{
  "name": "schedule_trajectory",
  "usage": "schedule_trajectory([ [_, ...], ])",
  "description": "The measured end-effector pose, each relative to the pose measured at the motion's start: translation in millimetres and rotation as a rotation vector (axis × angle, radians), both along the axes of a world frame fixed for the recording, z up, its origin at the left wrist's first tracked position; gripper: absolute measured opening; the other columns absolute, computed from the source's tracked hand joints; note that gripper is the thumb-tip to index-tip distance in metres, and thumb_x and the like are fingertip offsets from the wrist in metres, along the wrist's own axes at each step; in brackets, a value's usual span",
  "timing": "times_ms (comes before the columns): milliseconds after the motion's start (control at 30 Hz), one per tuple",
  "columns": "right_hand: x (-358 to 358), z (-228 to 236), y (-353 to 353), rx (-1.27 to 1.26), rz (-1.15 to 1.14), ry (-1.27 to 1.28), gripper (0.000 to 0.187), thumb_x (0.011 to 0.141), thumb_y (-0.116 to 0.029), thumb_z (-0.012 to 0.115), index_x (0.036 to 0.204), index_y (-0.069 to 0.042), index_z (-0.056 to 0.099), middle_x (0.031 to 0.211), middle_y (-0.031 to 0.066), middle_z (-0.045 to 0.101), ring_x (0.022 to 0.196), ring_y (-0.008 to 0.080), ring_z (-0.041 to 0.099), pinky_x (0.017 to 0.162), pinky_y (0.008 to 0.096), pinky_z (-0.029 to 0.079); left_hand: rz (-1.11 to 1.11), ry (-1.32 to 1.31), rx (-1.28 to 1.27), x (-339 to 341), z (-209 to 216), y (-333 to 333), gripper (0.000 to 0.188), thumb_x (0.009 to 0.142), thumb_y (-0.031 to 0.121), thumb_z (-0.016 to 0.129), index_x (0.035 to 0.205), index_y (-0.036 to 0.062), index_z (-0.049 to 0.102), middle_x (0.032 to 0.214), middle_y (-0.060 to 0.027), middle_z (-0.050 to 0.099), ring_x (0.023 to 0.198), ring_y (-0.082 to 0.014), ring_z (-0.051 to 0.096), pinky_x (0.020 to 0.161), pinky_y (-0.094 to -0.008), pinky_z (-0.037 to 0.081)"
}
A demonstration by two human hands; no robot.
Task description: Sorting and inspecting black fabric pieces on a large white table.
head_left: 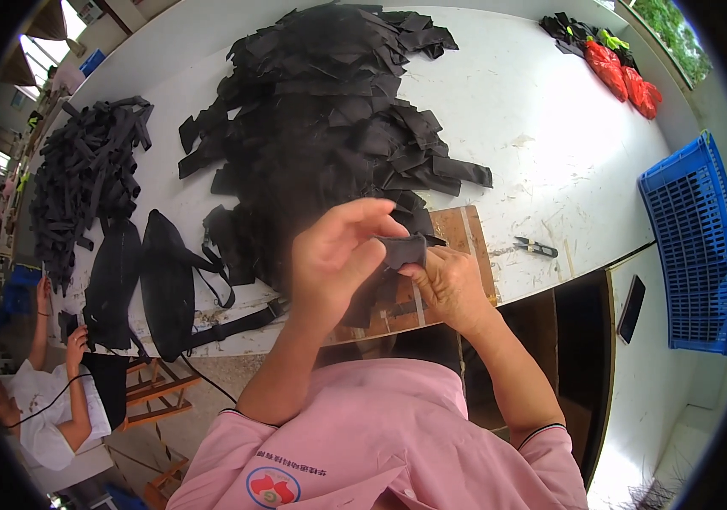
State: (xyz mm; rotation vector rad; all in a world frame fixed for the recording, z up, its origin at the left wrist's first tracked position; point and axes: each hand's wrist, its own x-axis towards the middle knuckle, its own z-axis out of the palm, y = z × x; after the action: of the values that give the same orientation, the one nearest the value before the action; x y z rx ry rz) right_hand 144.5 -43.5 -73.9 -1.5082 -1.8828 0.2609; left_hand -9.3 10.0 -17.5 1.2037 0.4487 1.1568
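In front of my chest I hold a small folded strip of black fabric (404, 252). My right hand (452, 285) pinches its right end between thumb and fingers. At the left end, my left hand (333, 259) has its thumb against the strip, with its fingers curved above; part of that grip is hidden. Beneath my hands lies a wooden board (465, 234) at the table's near edge. Just beyond them, a large heap of flat black fabric pieces (321, 127) spreads over the white table (516, 161).
Narrow black strips (91, 161) are piled at the left, near black bags with straps (168, 289). Thread snips (536, 247) lie right of the board. A blue basket (693, 246), a phone (632, 308) and red plastic bags (618, 76) are farther right. Another person (62, 408) works at lower left.
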Motion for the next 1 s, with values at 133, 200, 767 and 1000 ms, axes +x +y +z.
schedule_trajectory([
  [133, -2, 22, 0, 0.0, 0.019, -0.002, 0.028, 0.079, -0.025, 0.06, 0.063, -0.006, 0.046, 0.056, 0.0068, 0.049, 0.054, 0.0261, 0.052, 0.044, 0.0362, 0.039, 0.04, 0.404, 0.314, -10, 4, 13, 0.013, 0.079, 0.007, 0.062, 0.087, -0.003, 0.062, 0.083, -0.0094, 0.06, 0.077, -0.0145, 0.054, 0.069, -0.0235, 0.042],
  [200, -3, 19, -4, 0.04, 0.018, 0.03, 0.028, 0.079, -0.024, 0.059, 0.063, -0.006, 0.045, 0.056, 0.007, 0.049, 0.053, 0.0264, 0.052, 0.044, 0.0363, 0.039, 0.074, 0.378, 0.376, -9, 3, 16, 0.01, 0.077, 0.005, 0.063, 0.082, -0.0029, 0.062, 0.079, -0.0079, 0.059, 0.073, -0.0127, 0.053, 0.065, -0.023, 0.042],
  [767, 39, -4, -79, -0.119, -0.395, 1.176, 0.048, 0.093, -0.033, 0.04, 0.055, -0.003, 0.044, 0.051, 0.006, 0.045, 0.048, 0.0143, 0.046, 0.048, 0.0245, 0.034, 0.383, 1.228, 0.659, -21, -99, -5, 0.027, 0.061, 0.001, 0.065, 0.086, 0.0018, 0.055, 0.097, -0.0115, 0.049, 0.09, -0.0294, 0.048, 0.078, -0.0372, 0.041],
  [1000, 57, -116, -180, -0.879, -1.174, 1.191, 0.042, 0.088, -0.038, 0.048, 0.078, 0.002, 0.055, 0.056, 0.0036, 0.052, 0.047, 0.0107, 0.05, 0.041, 0.0228, 0.039, 0.479, 1.168, 0.744, -26, -114, 4, 0.011, 0.065, -0.001, 0.062, 0.075, 0.0002, 0.058, 0.083, -0.0102, 0.053, 0.079, -0.0276, 0.051, 0.069, -0.0359, 0.044],
])
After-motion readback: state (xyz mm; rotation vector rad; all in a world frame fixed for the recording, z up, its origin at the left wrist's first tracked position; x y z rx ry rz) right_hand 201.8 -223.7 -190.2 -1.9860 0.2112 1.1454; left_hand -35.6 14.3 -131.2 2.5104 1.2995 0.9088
